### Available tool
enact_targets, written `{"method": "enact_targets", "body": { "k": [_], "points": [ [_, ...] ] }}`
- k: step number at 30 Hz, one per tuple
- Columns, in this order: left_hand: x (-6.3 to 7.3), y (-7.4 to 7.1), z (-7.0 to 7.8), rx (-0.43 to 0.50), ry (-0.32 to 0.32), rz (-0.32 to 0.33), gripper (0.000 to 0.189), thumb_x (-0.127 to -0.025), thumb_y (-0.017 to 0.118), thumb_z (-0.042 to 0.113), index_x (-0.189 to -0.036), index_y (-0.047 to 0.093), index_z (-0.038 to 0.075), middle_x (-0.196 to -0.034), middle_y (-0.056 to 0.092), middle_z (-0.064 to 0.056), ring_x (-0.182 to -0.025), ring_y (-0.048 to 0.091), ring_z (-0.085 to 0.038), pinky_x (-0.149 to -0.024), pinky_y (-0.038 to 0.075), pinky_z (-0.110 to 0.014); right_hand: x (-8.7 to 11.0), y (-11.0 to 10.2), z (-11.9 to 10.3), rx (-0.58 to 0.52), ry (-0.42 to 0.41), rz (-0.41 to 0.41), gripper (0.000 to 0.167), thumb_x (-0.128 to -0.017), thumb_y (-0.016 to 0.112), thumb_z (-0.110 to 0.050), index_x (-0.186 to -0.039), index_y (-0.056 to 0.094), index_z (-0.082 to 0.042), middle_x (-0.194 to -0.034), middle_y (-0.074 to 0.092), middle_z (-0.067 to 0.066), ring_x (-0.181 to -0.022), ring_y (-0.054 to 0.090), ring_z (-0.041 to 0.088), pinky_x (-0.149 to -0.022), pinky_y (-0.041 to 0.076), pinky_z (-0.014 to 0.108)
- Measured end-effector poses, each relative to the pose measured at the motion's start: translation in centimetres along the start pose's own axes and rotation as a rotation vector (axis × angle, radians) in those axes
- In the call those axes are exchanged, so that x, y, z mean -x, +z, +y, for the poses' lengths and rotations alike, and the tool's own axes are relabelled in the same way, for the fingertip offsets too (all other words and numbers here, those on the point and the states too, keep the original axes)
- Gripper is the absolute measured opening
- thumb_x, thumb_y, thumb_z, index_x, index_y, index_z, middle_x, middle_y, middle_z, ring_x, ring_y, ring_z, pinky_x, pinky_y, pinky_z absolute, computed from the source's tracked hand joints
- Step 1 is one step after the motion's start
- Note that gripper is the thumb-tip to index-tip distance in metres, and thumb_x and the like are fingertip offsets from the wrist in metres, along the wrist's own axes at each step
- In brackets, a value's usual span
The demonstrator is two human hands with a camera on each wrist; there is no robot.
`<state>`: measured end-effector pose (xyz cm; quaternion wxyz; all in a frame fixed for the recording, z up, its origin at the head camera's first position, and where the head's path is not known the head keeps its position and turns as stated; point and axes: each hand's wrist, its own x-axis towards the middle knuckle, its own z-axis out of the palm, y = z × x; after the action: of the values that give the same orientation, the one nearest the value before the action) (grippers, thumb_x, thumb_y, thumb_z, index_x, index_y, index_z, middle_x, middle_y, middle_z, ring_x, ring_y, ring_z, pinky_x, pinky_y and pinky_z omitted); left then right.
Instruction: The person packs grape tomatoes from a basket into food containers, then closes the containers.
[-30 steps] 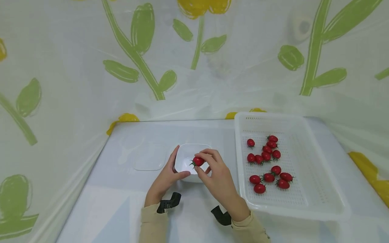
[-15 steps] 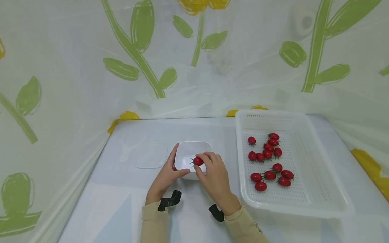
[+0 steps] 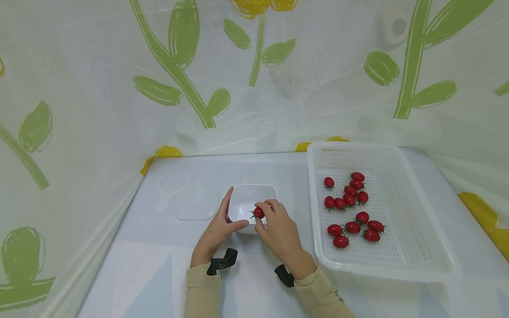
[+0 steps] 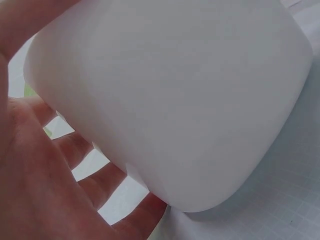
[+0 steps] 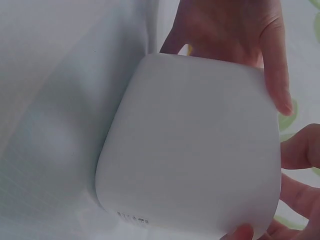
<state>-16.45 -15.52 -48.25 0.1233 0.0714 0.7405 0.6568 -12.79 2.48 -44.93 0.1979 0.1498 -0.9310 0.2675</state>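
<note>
A white rounded-square container (image 3: pixel 247 194) stands on the table in front of the person. My left hand (image 3: pixel 216 229) grips its left side, thumb over the near rim and fingers along the outer wall; the left wrist view shows those fingers (image 4: pixel 80 150) against the wall. Between right thumb and fingertips, my right hand (image 3: pixel 280 234) pinches a red cherry tomato (image 3: pixel 259 213) with a green stem, over the container's opening at the near right. In the right wrist view, the container's outer wall (image 5: pixel 190 145) hides the tomato, and the left thumb (image 5: pixel 276 75) shows at its rim.
To the right stands a white perforated basket (image 3: pixel 427 238) with several cherry tomatoes (image 3: pixel 352 227) in it. A clear, flat lid (image 3: pixel 196 204) lies left of the container. Behind the table (image 3: pixel 151 247) hangs a flower-printed curtain (image 3: pixel 318 101).
The right hand, with the tomato, has shifted slightly left and lower over the container, its fingers closer together. The left hand keeps its hold. The whole head view has tilted a little.
</note>
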Motion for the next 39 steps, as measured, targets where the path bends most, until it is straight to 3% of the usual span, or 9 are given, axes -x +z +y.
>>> {"method": "enact_targets", "body": {
  "k": [6, 11, 17, 23, 30, 39],
  "points": [
    [0.4, 0.0, 1.3, 0.05, -0.008, -0.048, 0.098, -0.074, 0.072, 0.014, -0.142, 0.006, 0.038, -0.141, 0.015, 0.016, -0.112, 0.04, -0.022, -0.086, 0.041, -0.034, -0.1, -0.1, 0.2, -0.02, 0.013, 0.003, 0.034, -0.076, 0.061, -0.014, -0.11, 0.059, -0.015, -0.111, 0.047, 0.002, -0.08, 0.051, 0.013, -0.049, 0.042, 0.018],
    [1.0, 0.3, 2.7, 0.04, -0.015, -0.062, 0.097, -0.075, 0.071, 0.016, -0.142, 0.004, 0.035, -0.141, 0.017, 0.013, -0.112, 0.04, -0.022, -0.085, 0.041, -0.032, -0.2, -0.2, 0.4, -0.051, 0.021, 0.002, 0.034, -0.076, 0.062, -0.012, -0.109, 0.06, -0.016, -0.113, 0.046, 0.001, -0.08, 0.052, 0.011, -0.049, 0.04, 0.016],
    [0.7, 0.4, 1.9, 0.052, -0.02, -0.047, 0.097, -0.074, 0.073, 0.018, -0.141, 0.006, 0.038, -0.139, 0.02, 0.013, -0.111, 0.041, -0.022, -0.086, 0.041, -0.033, -0.2, -0.4, 0.3, -0.069, 0.032, 0.024, 0.032, -0.077, 0.064, -0.014, -0.109, 0.06, -0.017, -0.112, 0.046, -0.001, -0.076, 0.053, 0.007, -0.051, 0.042, 0.016],
    [0.8, 0.5, 2.3, 0.043, -0.026, -0.067, 0.096, -0.076, 0.072, 0.019, -0.142, 0.004, 0.037, -0.14, 0.019, 0.011, -0.112, 0.04, -0.022, -0.087, 0.04, -0.033, -0.3, -1.6, -0.4, -0.156, -0.005, 0.072, 0.038, -0.081, 0.061, -0.015, -0.118, 0.053, -0.017, -0.108, 0.05, -0.003, -0.067, 0.048, 0.005, -0.045, 0.036, 0.013],
    [0.2, -0.2, 0.4, 0.028, -0.022, -0.027, 0.096, -0.072, 0.075, 0.026, -0.138, 0.008, 0.047, -0.136, 0.026, 0.015, -0.11, 0.043, -0.021, -0.086, 0.041, -0.035, -0.5, -4.3, -1.8, -0.243, -0.085, 0.116, 0.037, -0.083, 0.058, -0.014, -0.12, 0.052, -0.015, -0.103, 0.054, -0.003, -0.079, 0.053, 0.007, -0.056, 0.045, 0.019],
    [0.3, 0.0, 0.4, 0.043, -0.033, -0.007, 0.101, -0.072, 0.075, 0.025, -0.135, 0.0, 0.051, -0.142, 0.013, 0.017, -0.118, 0.036, -0.019, -0.095, 0.034, -0.04, -0.4, -7.1, -2.2, -0.305, -0.104, 0.118, 0.035, -0.083, 0.059, -0.014, -0.118, 0.054, -0.014, -0.111, 0.051, -0.005, -0.083, 0.054, 0.006, -0.063, 0.047, 0.019]
  ]
}}
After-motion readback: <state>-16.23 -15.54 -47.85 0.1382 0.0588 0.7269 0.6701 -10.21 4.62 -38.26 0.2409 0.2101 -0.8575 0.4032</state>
